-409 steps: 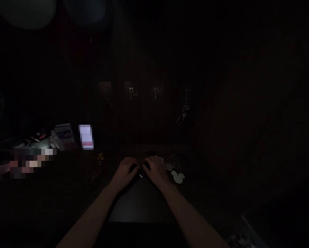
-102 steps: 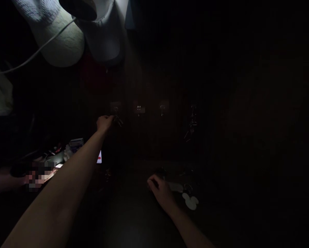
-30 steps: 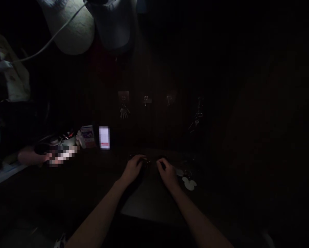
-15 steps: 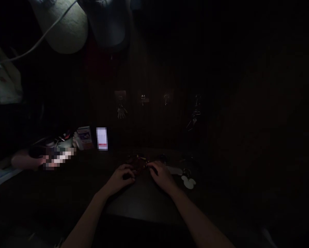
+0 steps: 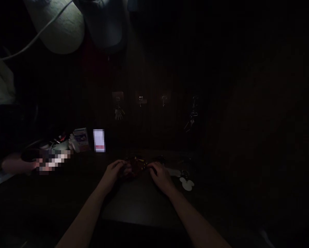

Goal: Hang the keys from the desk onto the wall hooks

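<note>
In dim light, a dark reddish thing with small yellow bits [image 5: 137, 166] lies on the dark tabletop [image 5: 136, 208]; its kind is hard to make out. My left hand [image 5: 113, 175] is closed at its left edge, fingers curled and partly in shadow. From the other side, my right hand [image 5: 161, 177] pinches its right edge between thumb and forefinger. Just right of that hand are a pale flat strip [image 5: 173, 172] and a white mouse-head-shaped tag [image 5: 187, 184] with a metal ring [image 5: 185, 173].
A lit phone screen [image 5: 99, 140] stands at the back left, beside a small box [image 5: 81, 139]. Further left lies a pinkish rounded object [image 5: 19, 163]. Keys [image 5: 118, 113] hang from wall hooks, with more keys [image 5: 191, 122] to the right. Caps [image 5: 59, 31] and a white cable [image 5: 44, 31] hang above.
My left hand has shifted slightly left, its fingers now turned in at the reddish thing, more of which shows. The right hand stays nearly in place. The whole view has shifted slightly.
</note>
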Motion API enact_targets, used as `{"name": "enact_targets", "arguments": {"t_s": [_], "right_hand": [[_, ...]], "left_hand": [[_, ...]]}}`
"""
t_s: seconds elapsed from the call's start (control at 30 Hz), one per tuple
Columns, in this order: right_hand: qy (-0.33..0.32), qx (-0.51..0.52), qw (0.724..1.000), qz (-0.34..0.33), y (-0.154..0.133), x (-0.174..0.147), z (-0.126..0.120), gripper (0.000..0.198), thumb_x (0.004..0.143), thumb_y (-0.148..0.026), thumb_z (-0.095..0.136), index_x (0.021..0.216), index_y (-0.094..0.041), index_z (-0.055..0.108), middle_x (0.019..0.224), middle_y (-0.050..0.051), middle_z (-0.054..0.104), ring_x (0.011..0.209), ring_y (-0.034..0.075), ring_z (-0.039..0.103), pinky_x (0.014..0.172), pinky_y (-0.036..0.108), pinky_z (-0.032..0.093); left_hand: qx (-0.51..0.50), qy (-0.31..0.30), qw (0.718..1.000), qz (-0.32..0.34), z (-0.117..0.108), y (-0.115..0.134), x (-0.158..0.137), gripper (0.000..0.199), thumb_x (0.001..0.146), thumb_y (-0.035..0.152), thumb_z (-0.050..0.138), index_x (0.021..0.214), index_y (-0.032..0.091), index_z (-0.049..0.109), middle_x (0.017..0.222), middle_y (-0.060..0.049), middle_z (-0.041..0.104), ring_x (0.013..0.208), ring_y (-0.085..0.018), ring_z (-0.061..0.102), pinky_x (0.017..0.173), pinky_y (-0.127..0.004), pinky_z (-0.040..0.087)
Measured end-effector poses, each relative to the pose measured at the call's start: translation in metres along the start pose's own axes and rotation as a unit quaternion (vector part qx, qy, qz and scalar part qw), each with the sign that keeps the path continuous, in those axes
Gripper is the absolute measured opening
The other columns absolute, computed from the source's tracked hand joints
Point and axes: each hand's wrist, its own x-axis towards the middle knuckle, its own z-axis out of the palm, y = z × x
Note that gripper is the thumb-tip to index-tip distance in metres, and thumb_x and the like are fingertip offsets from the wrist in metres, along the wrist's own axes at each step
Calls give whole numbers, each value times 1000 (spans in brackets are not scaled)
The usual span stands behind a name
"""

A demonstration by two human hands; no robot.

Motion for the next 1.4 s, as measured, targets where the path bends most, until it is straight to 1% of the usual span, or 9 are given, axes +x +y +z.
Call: {"name": "enact_targets", "arguments": {"t_s": [0.13, 0.2, 0.4, 0.53, 0.63, 0.77, 1.07, 1.2, 1.4], "right_hand": [[17, 11, 1000, 4, 2, 0, 0, 23, 81, -12, 42, 91, -21, 61, 93, 4, 64, 91, 17, 57, 81, 32, 42], [18, 14, 1000, 5, 1, 0, -1, 23, 81, -12, 42, 90, -21, 61, 92, 4, 64, 90, 18, 57, 81, 31, 42], [16, 9, 1000, 14, 0, 1, -2, 23, 81, -12, 41, 88, -21, 61, 91, 4, 64, 89, 18, 58, 80, 32, 42], [11, 5, 1000, 20, 1, 0, -2, 23, 81, -13, 41, 87, -21, 61, 90, 3, 65, 89, 18, 58, 80, 32, 42], [15, 7, 1000, 23, 2, 0, -1, 23, 80, -13, 40, 86, -21, 61, 89, 3, 65, 88, 18, 58, 80, 32, 42], [17, 3, 999, 27, 2, 1, 0, 23, 80, -13, 41, 86, -22, 62, 90, 3, 65, 88, 18, 59, 79, 31, 42], [3, 5, 999, 39, -1, 1, -3, 24, 81, -14, 41, 86, -22, 62, 90, 2, 66, 89, 18, 59, 81, 32, 42], [6, 11, 999, 39, -2, 1, -2, 24, 81, -14, 41, 86, -23, 62, 90, 2, 66, 87, 18, 59, 79, 31, 42], [14, 21, 999, 31, 0, 1, -1, 23, 80, -14, 41, 85, -22, 62, 89, 2, 66, 87, 17, 59, 78, 30, 43]], "left_hand": [[-127, -84, 985, -83, 17, 5, 9, 23, 78, 19, 54, 98, 10, 61, 105, -17, 65, 92, -23, 65, 80, -32, 50], [-179, -94, 974, -98, 23, 5, 13, 26, 79, 16, 51, 103, 9, 59, 113, -17, 62, 100, -23, 62, 85, -32, 49], [-244, -34, 963, -107, 29, -3, 22, 17, 81, 14, 46, 90, 10, 60, 108, -16, 64, 99, -22, 63, 82, -31, 52], [-270, 22, 956, -114, 24, -5, 25, 11, 79, 13, 48, 79, 12, 59, 84, -9, 66, 70, -14, 66, 62, -25, 54], [-291, 64, 951, -77, 19, -3, 26, 11, 78, 12, 50, 78, 13, 61, 64, -1, 57, 47, -6, 53, 45, -16, 47], [-288, 92, 953, -22, 14, 5, 27, 17, 79, 13, 49, 87, 13, 64, 60, 2, 49, 43, -3, 44, 41, -12, 43], [-335, 56, 940, -11, 7, 25, 27, 23, 80, 11, 45, 93, 12, 63, 63, 0, 52, 51, -6, 51, 51, -16, 50], [-271, 87, 958, 19, 5, 32, 33, 17, 80, 8, 51, 89, 14, 63, 69, -1, 59, 61, -6, 58, 62, -17, 51], [-155, 144, 969, 130, 2, 63, 57, 16, 75, 9, 60, 88, 17, 63, 81, -1, 64, 73, -6, 61, 74, -19, 49]]}}
